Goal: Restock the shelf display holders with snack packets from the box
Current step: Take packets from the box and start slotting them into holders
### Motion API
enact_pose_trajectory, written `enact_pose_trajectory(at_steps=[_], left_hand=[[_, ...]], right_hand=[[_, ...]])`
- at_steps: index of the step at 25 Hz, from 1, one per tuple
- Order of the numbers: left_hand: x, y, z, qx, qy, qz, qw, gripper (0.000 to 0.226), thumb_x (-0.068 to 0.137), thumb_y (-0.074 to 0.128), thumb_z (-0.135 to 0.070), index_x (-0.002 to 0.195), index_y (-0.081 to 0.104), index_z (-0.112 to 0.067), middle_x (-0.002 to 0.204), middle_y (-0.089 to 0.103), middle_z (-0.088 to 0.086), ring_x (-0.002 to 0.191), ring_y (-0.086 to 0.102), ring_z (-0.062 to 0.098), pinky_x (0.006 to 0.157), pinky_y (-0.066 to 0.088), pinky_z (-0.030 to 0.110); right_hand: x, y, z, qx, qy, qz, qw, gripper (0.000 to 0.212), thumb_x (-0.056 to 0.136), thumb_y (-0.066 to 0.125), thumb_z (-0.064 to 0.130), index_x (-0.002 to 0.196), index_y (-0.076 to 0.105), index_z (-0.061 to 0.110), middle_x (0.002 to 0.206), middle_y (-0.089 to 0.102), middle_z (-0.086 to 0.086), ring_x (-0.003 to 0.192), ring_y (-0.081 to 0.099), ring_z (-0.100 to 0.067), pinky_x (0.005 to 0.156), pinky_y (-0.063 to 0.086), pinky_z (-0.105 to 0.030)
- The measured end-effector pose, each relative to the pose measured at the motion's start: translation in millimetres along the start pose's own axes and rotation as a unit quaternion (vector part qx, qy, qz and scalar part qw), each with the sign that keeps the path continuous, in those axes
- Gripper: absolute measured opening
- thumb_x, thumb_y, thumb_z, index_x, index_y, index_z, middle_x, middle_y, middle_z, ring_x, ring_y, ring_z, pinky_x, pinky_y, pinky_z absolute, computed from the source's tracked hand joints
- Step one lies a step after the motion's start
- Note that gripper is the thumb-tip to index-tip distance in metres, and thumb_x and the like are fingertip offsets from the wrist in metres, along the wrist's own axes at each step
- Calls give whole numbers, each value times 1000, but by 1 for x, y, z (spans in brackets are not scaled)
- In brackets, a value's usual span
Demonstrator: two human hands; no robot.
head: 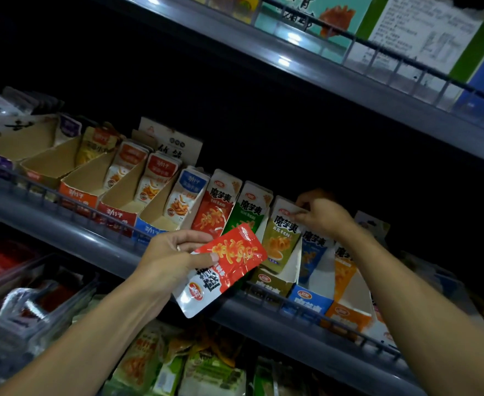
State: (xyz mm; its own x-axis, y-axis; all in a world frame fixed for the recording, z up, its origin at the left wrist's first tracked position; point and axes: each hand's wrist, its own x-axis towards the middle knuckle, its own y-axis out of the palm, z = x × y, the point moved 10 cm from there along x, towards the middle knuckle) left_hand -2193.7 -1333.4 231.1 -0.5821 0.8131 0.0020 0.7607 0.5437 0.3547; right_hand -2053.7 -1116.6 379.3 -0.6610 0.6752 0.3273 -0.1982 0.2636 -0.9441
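My left hand (170, 257) grips a red and white snack packet (224, 268), held tilted in front of the middle shelf. My right hand (322, 214) pinches the top edge of the olive-green packets (282, 238) standing in their cardboard display holder (272, 282). To the left of that holder stand rows of red packets (216, 204) and green packets (250, 208). To its right are a blue holder (309, 302) and an orange holder (347, 314). The supply box is not in view.
Further left on the middle shelf (72, 235), several cardboard holders (115, 190) stand partly filled. A wire rail (306, 305) runs along the shelf front. An upper shelf (335, 81) carries boxes, and the lower shelf holds bagged snacks (178, 364) and clear bins (35, 295).
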Motion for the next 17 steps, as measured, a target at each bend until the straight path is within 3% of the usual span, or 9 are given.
enact_pose_trajectory(at_steps=[3, 7, 12, 17], left_hand=[[0, 1, -1, 3, -3, 7, 1000, 27, 74, 75, 11, 95, 68, -4, 94, 75, 13, 84, 73, 26, 64, 56, 34], [0, -2, -2, 1, -11, 7, 1000, 24, 74, 74, 12, 92, 68, -3, 92, 75, 14, 79, 73, 25, 59, 56, 32], [0, -5, -2, 13, -10, 3, 1000, 25, 74, 74, 10, 95, 68, -4, 95, 74, 14, 80, 73, 25, 60, 56, 33], [-4, 4, -3, -7, -17, -2, 1000, 33, 79, 71, 7, 110, 68, -5, 103, 72, 15, 84, 71, 24, 63, 56, 32]], right_hand=[[7, -1, -1, -20, 17, -16, 1000, 19, 90, 66, 37, 99, 62, 20, 100, 64, -4, 90, 59, -21, 78, 52, -37], [14, 8, -8, -81, 41, 1, 996, 17, 90, 66, 39, 90, 53, 28, 107, 63, -5, 97, 59, -23, 78, 49, -33], [18, 4, -19, -66, 64, -34, 995, 24, 86, 70, 41, 101, 61, 24, 111, 63, -5, 100, 59, -25, 76, 45, -30], [-3, -17, -8, 13, 41, -123, 992, 21, 88, 66, 41, 95, 65, 21, 98, 69, -5, 86, 63, -23, 66, 44, -29]])
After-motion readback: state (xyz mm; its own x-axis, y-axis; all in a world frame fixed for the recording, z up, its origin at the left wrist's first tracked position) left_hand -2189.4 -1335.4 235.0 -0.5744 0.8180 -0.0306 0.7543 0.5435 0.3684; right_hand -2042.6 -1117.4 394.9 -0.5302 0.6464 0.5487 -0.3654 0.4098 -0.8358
